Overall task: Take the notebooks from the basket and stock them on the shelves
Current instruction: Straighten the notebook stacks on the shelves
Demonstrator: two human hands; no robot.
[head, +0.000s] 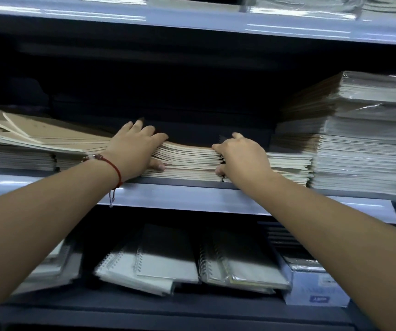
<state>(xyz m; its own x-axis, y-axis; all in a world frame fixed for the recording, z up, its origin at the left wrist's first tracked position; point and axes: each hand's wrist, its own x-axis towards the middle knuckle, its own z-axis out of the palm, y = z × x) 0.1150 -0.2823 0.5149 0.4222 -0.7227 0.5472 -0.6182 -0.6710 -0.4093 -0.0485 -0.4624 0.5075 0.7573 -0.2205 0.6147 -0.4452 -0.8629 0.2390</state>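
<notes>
Reaching up and forward with both bare forearms, we have our hands on a low stack of cream-paged, brown-covered notebooks [187,158] lying flat on the middle pale grey metal shelf [180,194]. Our left hand [136,149], with a thin red cord bracelet [113,167] round its wrist, is wrapped over the stack's left end: its fingers lie spread across the top cover and its thumb presses the page edges lower down, so this grip is closed on the upper part of the stack. Our right hand [242,155] takes the stack's right end in the same manner, knuckles raised, fingers curled over the top and thumb tucked against the lower pages. To the left of the stack lies a slumped, fanned pile of tan-covered notebooks [36,137], touching our left hand. To the right rises a tall pile of plastic-wrapped notebooks [364,139], just beside a lower run of cream pages. On the shelf below, spiral-bound notebooks in clear wrapping [168,263] lean at a tilt, with a pale blue box [316,287] to their right. The basket is out of view.
</notes>
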